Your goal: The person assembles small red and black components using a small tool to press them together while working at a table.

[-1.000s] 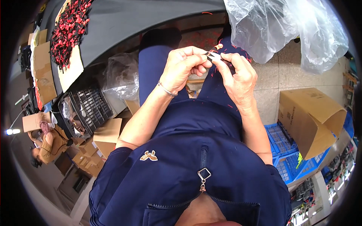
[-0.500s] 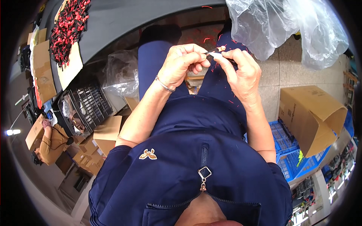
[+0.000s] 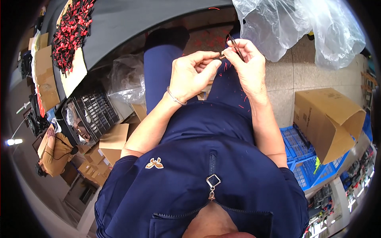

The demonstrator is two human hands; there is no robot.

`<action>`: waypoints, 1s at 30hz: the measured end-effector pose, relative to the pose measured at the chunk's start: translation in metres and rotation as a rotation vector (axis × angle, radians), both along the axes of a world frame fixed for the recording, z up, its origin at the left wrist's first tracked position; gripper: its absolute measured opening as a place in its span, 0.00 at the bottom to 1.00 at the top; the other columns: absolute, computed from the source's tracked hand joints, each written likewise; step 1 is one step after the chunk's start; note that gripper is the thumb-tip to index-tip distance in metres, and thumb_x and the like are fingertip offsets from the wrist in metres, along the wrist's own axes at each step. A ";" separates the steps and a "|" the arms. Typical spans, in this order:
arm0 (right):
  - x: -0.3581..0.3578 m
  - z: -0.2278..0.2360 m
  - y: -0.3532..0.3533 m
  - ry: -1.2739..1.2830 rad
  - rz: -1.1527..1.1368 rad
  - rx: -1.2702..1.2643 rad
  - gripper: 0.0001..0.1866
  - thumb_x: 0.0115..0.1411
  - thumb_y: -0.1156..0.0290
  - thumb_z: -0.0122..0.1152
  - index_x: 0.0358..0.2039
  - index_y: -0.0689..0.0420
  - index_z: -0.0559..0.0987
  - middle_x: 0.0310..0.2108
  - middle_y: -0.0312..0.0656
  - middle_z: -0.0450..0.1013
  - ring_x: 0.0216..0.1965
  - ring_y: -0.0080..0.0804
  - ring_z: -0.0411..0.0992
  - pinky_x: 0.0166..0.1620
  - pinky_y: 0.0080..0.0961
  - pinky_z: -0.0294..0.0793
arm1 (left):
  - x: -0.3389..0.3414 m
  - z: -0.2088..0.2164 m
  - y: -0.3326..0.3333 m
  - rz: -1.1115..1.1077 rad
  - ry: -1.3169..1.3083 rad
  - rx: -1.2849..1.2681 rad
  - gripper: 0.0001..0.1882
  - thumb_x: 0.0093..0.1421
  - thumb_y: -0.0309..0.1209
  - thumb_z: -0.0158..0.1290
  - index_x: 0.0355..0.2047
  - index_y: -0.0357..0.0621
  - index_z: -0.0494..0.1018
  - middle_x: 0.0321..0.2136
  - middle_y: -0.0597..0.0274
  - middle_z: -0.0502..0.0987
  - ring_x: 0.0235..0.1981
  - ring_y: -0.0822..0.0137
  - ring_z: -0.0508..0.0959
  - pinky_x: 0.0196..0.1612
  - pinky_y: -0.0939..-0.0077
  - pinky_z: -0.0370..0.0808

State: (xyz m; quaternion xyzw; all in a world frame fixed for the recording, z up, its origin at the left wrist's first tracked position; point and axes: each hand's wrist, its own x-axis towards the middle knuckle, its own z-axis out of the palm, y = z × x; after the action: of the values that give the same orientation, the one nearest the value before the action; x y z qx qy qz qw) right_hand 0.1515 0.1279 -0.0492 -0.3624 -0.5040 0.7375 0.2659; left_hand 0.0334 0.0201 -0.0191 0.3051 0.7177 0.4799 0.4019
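Note:
Above my lap, both hands meet with their fingertips almost touching. My left hand (image 3: 194,75) is closed in a pinch at a small dark and tan piece (image 3: 222,56), mostly covered by the fingers. My right hand (image 3: 250,67) has its thumb and finger at the same piece. Held within the right hand is a slim dark tool with two thin arms (image 3: 237,48), its narrow end pointing up and away from me; whether it is tweezers or snips does not show. Red thread scraps (image 3: 221,74) lie on my trouser legs and the floor beyond.
At the far left, a heap of small black and red pieces (image 3: 73,33) covers cardboard on a black table (image 3: 131,23). Clear plastic bags (image 3: 278,27) hang at the far right. An open carton (image 3: 323,119) stands on blue crates (image 3: 301,162). Another person (image 3: 57,156) is at left.
The dark tool has swung from pointing left between my hands to pointing up and away inside my right hand. My left hand has turned slightly, with its fingers still pinched.

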 end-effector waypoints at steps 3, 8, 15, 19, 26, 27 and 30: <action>0.000 -0.004 -0.001 0.051 -0.034 0.051 0.14 0.53 0.79 0.64 0.41 0.63 0.74 0.34 0.38 0.74 0.37 0.19 0.72 0.42 0.15 0.73 | -0.007 -0.001 0.001 0.036 -0.356 -0.087 0.13 0.57 0.29 0.56 0.40 0.35 0.75 0.30 0.56 0.80 0.27 0.76 0.78 0.33 0.84 0.75; -0.001 -0.001 -0.002 0.029 -0.025 0.104 0.14 0.54 0.80 0.63 0.41 0.63 0.74 0.34 0.38 0.74 0.37 0.20 0.72 0.42 0.15 0.73 | -0.017 -0.009 -0.001 0.082 -0.780 0.004 0.11 0.58 0.29 0.53 0.39 0.36 0.75 0.29 0.54 0.80 0.26 0.73 0.79 0.30 0.84 0.76; -0.001 0.012 -0.007 -0.116 -0.068 0.188 0.16 0.52 0.72 0.67 0.40 0.60 0.74 0.34 0.39 0.76 0.35 0.22 0.73 0.40 0.20 0.73 | -0.015 -0.016 -0.003 0.144 -0.785 0.044 0.09 0.59 0.28 0.52 0.37 0.35 0.75 0.28 0.56 0.79 0.26 0.73 0.78 0.31 0.83 0.76; 0.012 0.012 -0.015 -0.286 -0.088 0.414 0.12 0.51 0.70 0.68 0.35 0.58 0.77 0.29 0.38 0.76 0.31 0.24 0.74 0.34 0.21 0.72 | -0.009 -0.013 0.001 0.196 -0.827 0.124 0.09 0.58 0.27 0.52 0.36 0.34 0.75 0.29 0.57 0.79 0.27 0.73 0.77 0.33 0.82 0.75; 0.010 0.012 -0.018 -0.436 -0.030 0.717 0.08 0.52 0.75 0.67 0.30 0.63 0.77 0.25 0.38 0.75 0.27 0.22 0.72 0.33 0.18 0.70 | -0.004 -0.011 0.002 0.211 -0.654 0.085 0.08 0.58 0.26 0.51 0.35 0.34 0.75 0.28 0.60 0.79 0.26 0.75 0.76 0.32 0.83 0.74; 0.011 0.011 -0.019 -0.438 -0.032 0.716 0.08 0.52 0.75 0.67 0.30 0.63 0.77 0.25 0.38 0.75 0.27 0.22 0.72 0.33 0.18 0.70 | -0.004 -0.011 0.003 0.209 -0.655 0.084 0.08 0.58 0.26 0.51 0.35 0.34 0.75 0.28 0.60 0.79 0.26 0.75 0.76 0.32 0.83 0.74; 0.011 0.008 -0.020 -0.362 -0.104 0.575 0.07 0.52 0.75 0.67 0.28 0.62 0.78 0.25 0.38 0.75 0.25 0.21 0.71 0.30 0.18 0.69 | -0.005 -0.011 0.004 0.209 -0.666 0.086 0.07 0.58 0.25 0.52 0.34 0.34 0.75 0.28 0.60 0.79 0.25 0.76 0.76 0.31 0.84 0.74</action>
State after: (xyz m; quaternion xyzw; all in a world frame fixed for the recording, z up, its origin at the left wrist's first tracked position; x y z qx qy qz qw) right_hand 0.1626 0.1081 -0.0413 -0.4228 -0.7111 0.4744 0.3009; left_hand 0.0286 0.0244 -0.0297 0.0734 0.5537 0.6214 0.5495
